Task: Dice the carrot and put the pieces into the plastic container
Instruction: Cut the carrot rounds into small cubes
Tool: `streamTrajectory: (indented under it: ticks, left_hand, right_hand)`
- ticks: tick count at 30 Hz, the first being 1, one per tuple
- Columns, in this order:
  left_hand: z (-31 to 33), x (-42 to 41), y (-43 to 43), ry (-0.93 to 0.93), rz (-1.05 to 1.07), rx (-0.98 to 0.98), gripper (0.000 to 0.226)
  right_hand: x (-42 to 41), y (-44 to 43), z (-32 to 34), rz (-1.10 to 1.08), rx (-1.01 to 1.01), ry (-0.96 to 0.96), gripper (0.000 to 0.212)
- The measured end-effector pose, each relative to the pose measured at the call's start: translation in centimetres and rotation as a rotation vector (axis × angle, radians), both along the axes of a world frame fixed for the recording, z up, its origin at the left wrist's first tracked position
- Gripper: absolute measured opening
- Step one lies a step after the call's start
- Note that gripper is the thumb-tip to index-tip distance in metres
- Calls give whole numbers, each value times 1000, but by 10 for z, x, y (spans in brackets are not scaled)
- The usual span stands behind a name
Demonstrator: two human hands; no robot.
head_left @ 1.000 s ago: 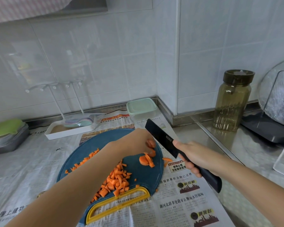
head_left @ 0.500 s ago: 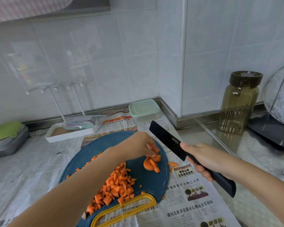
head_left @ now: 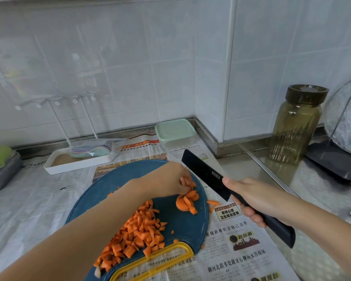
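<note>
A round dark-blue plastic cutting board (head_left: 182,224) with a yellow handle lies on newspaper (head_left: 231,264) spread over the steel bench (head_left: 253,171). At the board's far right edge the left hand (head_left: 164,179) reaches in from the near left. Its fingers are curled down and closed on a few of the orange carrot slices (head_left: 187,201). The other slices lie in a small overlapping cluster just beneath the fingertips. A heap of small orange carrot dice (head_left: 138,236) covers the near part of the board, beside the left forearm and apart from the hand. One thin carrot strip (head_left: 213,202) lies just off the board's right edge on the paper. Right of the board, the right hand (head_left: 255,199) is wrapped tightly around the handle of a black rectangular-bladed knife (head_left: 203,171). The blade slants away past the board's far right rim, apart from the carrot. The clear plastic container with a pale-green lid (head_left: 174,131) stands beyond the board's far edge, by the tiled wall, lid on.
</note>
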State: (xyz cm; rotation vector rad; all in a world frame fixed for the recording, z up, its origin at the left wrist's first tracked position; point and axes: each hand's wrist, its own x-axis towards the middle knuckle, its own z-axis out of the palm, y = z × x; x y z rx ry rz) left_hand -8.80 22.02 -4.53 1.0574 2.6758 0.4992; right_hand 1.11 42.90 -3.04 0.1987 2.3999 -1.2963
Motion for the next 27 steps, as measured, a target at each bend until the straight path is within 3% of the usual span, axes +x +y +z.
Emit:
streamTrajectory:
  ticks: [5,15,20,27]
  left_hand:
    - [0,3,0,-74,83,132,14]
    - [-5,11,8,-133,291,94,25]
    - [-8,8,5,-193,415,-20,43]
    - [-4,12,11,-279,475,-19,33]
  right_hand:
    - [9,3,2,-10,10,-8,50]
    - [30,-1,-4,19,43,-21,52]
    - [41,-5,-5,29,107,11,54]
    - [52,-16,-7,27,184,32,54]
